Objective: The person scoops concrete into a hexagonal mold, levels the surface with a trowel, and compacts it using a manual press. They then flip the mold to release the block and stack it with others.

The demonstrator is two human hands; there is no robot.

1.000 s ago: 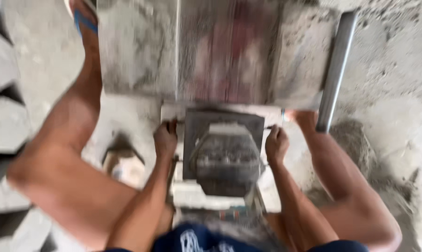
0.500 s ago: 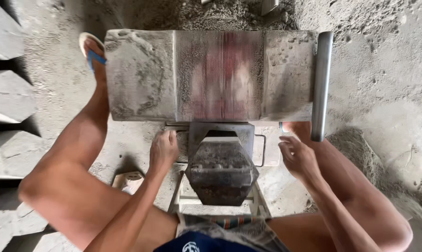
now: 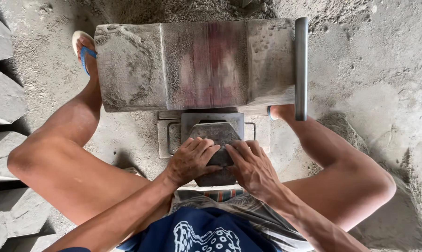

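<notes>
— Head view first: where are the hands now?

— Both lie flat on the grey hexagonal block (image 3: 214, 140), side by side and nearly touching. The left hand (image 3: 191, 160) covers its lower left part, the right hand (image 3: 251, 165) its lower right. Fingers are spread and pressed down on top, not curled around anything.

— And the block itself?

— It sits in a metal mould frame (image 3: 212, 122) on the sandy floor (image 3: 379, 93), between the person's knees, just below the big dusty metal press box (image 3: 197, 65) with a steel bar (image 3: 301, 67) along its right edge.

— What differs from half a second ago?

— Then the hands were apart: the left at the block's left edge, the right lifted off to the side, open. Now both have come together on the top face. A second ago each hand was at one side of the mould.

— Anything else nearby?

— A foot in a blue sandal (image 3: 83, 49) rests by the box's left corner, and finished grey blocks (image 3: 3, 95) lie along the left edge.
</notes>
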